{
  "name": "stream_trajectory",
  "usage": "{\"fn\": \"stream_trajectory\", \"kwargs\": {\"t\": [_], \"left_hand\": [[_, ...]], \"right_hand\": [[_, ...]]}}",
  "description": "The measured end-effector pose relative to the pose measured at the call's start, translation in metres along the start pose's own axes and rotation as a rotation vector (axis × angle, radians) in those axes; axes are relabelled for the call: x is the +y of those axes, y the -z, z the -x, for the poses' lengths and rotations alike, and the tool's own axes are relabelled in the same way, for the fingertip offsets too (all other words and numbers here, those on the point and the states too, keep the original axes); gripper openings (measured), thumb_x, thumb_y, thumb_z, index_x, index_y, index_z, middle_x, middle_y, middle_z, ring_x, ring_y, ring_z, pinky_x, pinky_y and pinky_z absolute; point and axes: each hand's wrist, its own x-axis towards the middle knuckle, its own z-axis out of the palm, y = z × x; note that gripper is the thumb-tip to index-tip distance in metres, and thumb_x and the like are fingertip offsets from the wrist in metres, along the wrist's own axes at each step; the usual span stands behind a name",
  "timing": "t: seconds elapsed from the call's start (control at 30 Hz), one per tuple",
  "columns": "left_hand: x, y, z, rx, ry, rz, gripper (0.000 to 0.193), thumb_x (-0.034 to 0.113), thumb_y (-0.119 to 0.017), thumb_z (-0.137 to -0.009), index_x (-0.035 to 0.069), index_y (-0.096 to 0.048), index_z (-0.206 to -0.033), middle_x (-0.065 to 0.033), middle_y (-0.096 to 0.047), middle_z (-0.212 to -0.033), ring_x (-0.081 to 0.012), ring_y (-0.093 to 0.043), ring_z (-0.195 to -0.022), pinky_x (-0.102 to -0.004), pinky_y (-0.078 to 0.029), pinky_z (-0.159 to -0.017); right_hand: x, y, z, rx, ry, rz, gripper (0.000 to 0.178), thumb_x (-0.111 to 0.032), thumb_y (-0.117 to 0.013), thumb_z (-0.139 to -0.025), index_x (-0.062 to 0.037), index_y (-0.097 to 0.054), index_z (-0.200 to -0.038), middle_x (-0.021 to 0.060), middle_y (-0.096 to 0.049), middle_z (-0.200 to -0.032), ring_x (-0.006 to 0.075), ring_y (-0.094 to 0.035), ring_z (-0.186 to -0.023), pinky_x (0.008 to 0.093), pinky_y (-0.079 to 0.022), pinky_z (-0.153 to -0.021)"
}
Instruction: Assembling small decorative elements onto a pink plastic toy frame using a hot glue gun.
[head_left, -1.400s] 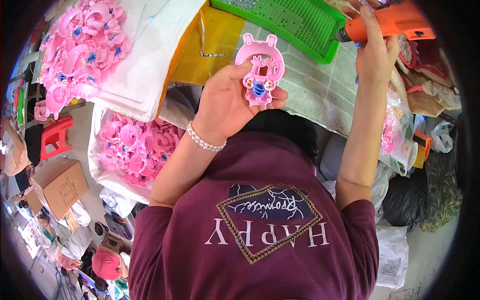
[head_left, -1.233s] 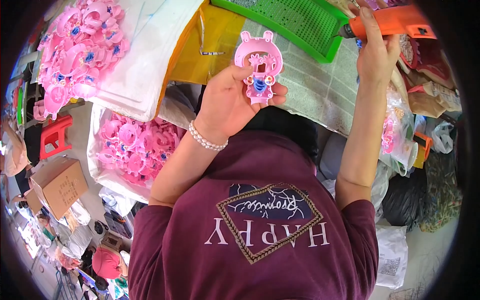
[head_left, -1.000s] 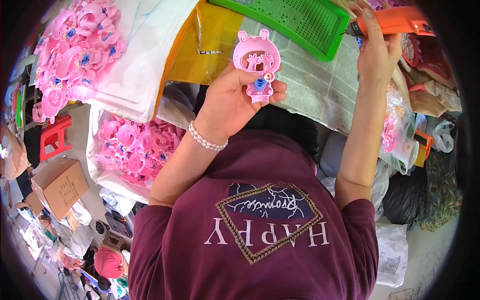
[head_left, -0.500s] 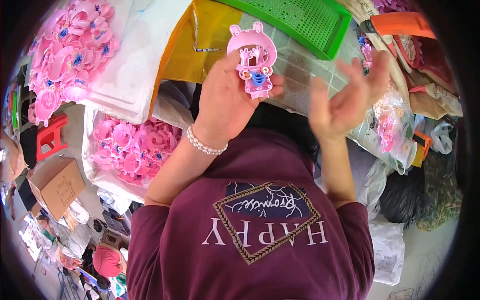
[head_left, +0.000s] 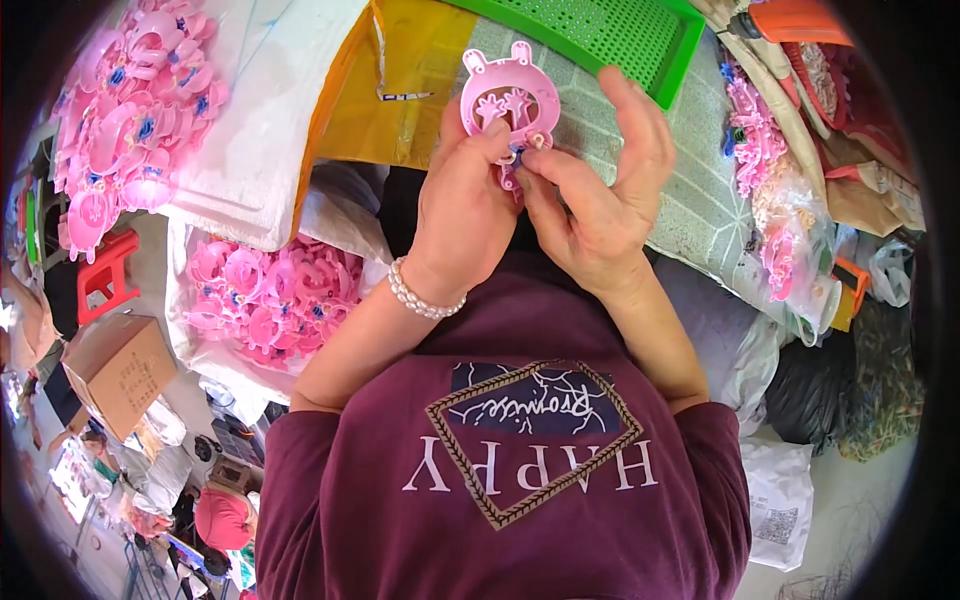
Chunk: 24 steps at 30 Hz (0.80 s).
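My left hand (head_left: 462, 205), a beaded bracelet on its wrist, grips a pink plastic animal-shaped toy shell (head_left: 478, 85) by its lower left side. The shell has two small ears, a round opening and star-like shapes inside that opening. Low on it, a blue part (head_left: 516, 156) shows between my fingers. My right hand (head_left: 605, 205) has thumb and forefinger closed at the shell's lower right, beside the blue part, while its other fingers point up. Both hands' fingers hide much of the shell's lower end, and any small piece in the right pinch cannot be made out.
Pink shells are heaped on a white board (head_left: 260, 130) at left, with more in a white sack (head_left: 180, 290) below. A green perforated tray (head_left: 600, 40) lies beyond my hands. At right are pink and blue small parts (head_left: 755, 140), plastic bags and an orange-handled tool (head_left: 800, 22).
My right hand has come left from the open, blurred pose and its thumb and forefinger now meet at the shell's lower part. The left hand keeps its hold.
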Motion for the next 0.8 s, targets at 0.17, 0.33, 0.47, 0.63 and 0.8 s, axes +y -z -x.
{"fn": "stream_trajectory", "kwargs": {"t": [0.17, 0.33, 0.47, 0.63, 0.8], "left_hand": [[0.0, -0.001, 0.001, -0.033, 0.0, 0.026, 0.031, 0.011, -0.035, -0.092, 0.005, -0.036, -0.123, -0.0123, -0.052, -0.111, -0.0237, -0.056, -0.096, -0.038, -0.046, -0.086], [0.0, 0.005, 0.002, -0.055, 0.016, 0.031, 0.03, 0.012, -0.033, -0.093, 0.005, -0.036, -0.122, -0.0132, -0.052, -0.111, -0.0255, -0.058, -0.092, -0.038, -0.047, -0.084], [-0.003, 0.003, 0.003, -0.017, 0.001, -0.026, 0.027, 0.012, -0.035, -0.093, 0.003, -0.039, -0.119, -0.0126, -0.052, -0.109, -0.0245, -0.057, -0.093, -0.0345, -0.047, -0.083], [-0.006, 0.011, 0.0, -0.025, -0.324, -1.069, 0.023, 0.01, -0.038, -0.092, 0.001, -0.047, -0.111, -0.0126, -0.051, -0.109, -0.0227, -0.056, -0.094, -0.0298, -0.046, -0.081], [-0.003, 0.011, 0.0, -0.024, -0.32, -0.96, 0.026, 0.009, -0.036, -0.093, -0.001, -0.047, -0.115, -0.0127, -0.051, -0.109, -0.0184, -0.056, -0.093, -0.0296, -0.046, -0.081]], "right_hand": [[-0.002, -0.004, 0.003, -0.001, -0.049, -0.066, 0.022, -0.005, -0.075, -0.058, -0.0093, -0.066, -0.078, 0.0236, -0.047, -0.126, 0.0368, -0.047, -0.111, 0.0406, -0.038, -0.092], [-0.001, -0.006, 0.004, -0.007, -0.094, -0.14, 0.02, -0.004, -0.075, -0.06, -0.0089, -0.065, -0.077, 0.024, -0.047, -0.125, 0.0366, -0.048, -0.11, 0.0403, -0.039, -0.091], [0.0, -0.01, 0.013, -0.013, -0.06, -0.118, 0.019, -0.005, -0.074, -0.063, -0.0076, -0.064, -0.079, 0.0243, -0.048, -0.125, 0.0366, -0.048, -0.11, 0.0403, -0.039, -0.091], [0.003, -0.017, 0.02, 0.054, 0.003, -0.087, 0.018, -0.007, -0.07, -0.068, -0.0054, -0.061, -0.083, 0.0241, -0.049, -0.123, 0.0363, -0.049, -0.109, 0.0408, -0.037, -0.092], [-0.001, -0.014, 0.018, 0.027, -0.03, -0.095, 0.019, -0.006, -0.072, -0.067, -0.0048, -0.061, -0.083, 0.0246, -0.048, -0.124, 0.0356, -0.049, -0.109, 0.04, -0.043, -0.087]]}}
